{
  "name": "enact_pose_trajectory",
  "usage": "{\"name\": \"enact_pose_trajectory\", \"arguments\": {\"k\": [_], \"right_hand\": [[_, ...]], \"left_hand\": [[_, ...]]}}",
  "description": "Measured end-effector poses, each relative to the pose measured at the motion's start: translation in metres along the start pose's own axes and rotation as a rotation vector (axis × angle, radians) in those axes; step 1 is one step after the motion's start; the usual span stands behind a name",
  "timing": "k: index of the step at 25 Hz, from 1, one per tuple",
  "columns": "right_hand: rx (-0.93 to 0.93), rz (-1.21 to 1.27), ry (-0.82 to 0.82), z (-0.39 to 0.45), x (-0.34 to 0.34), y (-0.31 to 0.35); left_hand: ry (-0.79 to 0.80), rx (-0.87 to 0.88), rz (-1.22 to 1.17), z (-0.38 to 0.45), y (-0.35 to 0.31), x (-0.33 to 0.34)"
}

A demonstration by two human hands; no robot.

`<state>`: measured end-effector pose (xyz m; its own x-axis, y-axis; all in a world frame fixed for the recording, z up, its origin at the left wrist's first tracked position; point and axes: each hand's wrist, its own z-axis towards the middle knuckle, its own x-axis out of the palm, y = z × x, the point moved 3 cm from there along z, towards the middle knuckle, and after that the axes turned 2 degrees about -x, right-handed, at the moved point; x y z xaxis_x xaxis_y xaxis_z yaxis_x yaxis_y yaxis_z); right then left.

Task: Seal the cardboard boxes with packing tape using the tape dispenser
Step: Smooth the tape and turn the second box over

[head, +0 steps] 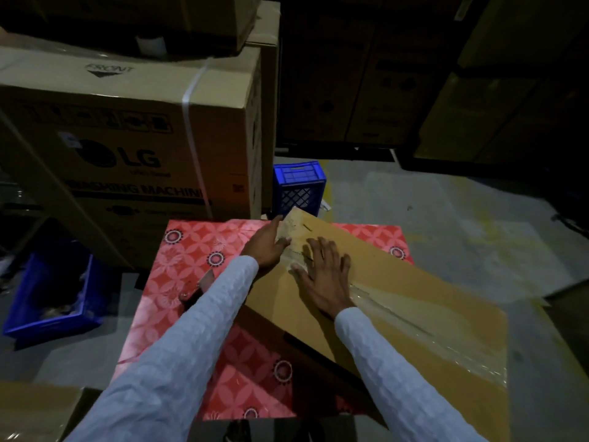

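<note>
The box (pixel 398 301) lies on a tabletop (pixel 197 250) covered in red patterned cloth, its top face crossed by a strip of clear tape (pixel 392 306) running along the flap seam. The right hand (pixel 322 275) lies flat on the seam, fingers spread and straight, pressing the tape down. The left hand (pixel 271 242) rests at the far corner of the box, fingers extended along the edge; whether the thumb hooks over the corner cannot be told. The dispenser (pixel 199 290) lies on the cloth just beside the left forearm, partly hidden, held by neither hand. Judged from its look, the box is stiff corrugated board, probably light for its size, and liable to slide on the smooth cloth; steady it at a corner or edge. The tape looks wrinkled and thin, so press it with flat fingers along the seam.
</note>
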<state>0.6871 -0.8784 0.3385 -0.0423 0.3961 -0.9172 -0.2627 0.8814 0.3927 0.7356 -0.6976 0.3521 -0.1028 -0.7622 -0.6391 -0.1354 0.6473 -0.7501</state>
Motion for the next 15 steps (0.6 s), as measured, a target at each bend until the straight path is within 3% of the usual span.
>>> {"name": "enact_pose_trajectory", "arguments": {"k": [3,9,15], "right_hand": [[0.014,-0.015,0.034,0.011,0.020,0.017],[-0.031,0.117,-0.218,0.012,0.019,0.020],[0.086,0.203,-0.191,0.033,0.002,0.022]], "left_hand": [[-0.061,-0.094,-0.111,-0.019,0.023,-0.004],[-0.221,-0.208,-0.274,-0.034,0.044,-0.010],[-0.304,-0.389,-0.314,-0.027,0.029,-0.009]]}}
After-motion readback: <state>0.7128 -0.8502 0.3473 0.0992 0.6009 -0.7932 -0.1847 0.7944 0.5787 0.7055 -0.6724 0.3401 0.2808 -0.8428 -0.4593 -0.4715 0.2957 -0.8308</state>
